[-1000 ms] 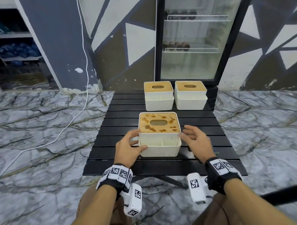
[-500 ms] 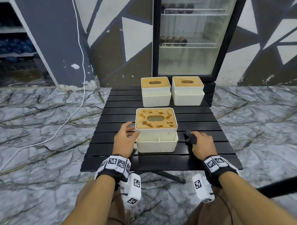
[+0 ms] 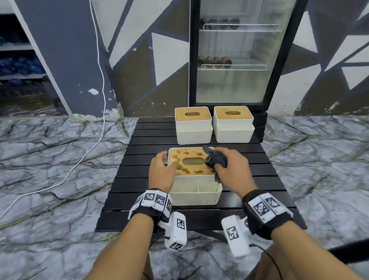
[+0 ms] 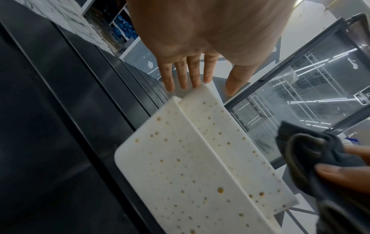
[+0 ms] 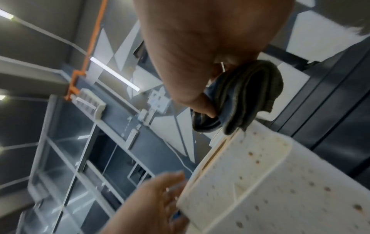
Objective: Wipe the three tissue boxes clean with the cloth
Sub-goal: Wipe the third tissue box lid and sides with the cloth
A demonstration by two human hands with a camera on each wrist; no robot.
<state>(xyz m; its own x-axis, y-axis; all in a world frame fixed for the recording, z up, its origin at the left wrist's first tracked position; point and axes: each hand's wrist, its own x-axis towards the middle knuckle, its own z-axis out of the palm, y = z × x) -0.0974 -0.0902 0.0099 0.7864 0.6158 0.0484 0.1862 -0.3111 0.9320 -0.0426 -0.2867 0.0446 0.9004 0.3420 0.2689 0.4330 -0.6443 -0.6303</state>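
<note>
a person's right hand pinches a bunched dark cloth over the stained wooden lid of the near tissue box, which sits on the front half of a black slatted surface. the left hand, fingers spread, rests against the box's left side. two more tissue boxes stand side by side at the surface's far edge, before a glass-door fridge.

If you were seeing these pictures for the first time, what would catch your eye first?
The near tissue box, its tan lid smeared with brown stains, at the table's front. The right hand holds a dark cloth over the lid; the left hand steadies its left edge.
</note>
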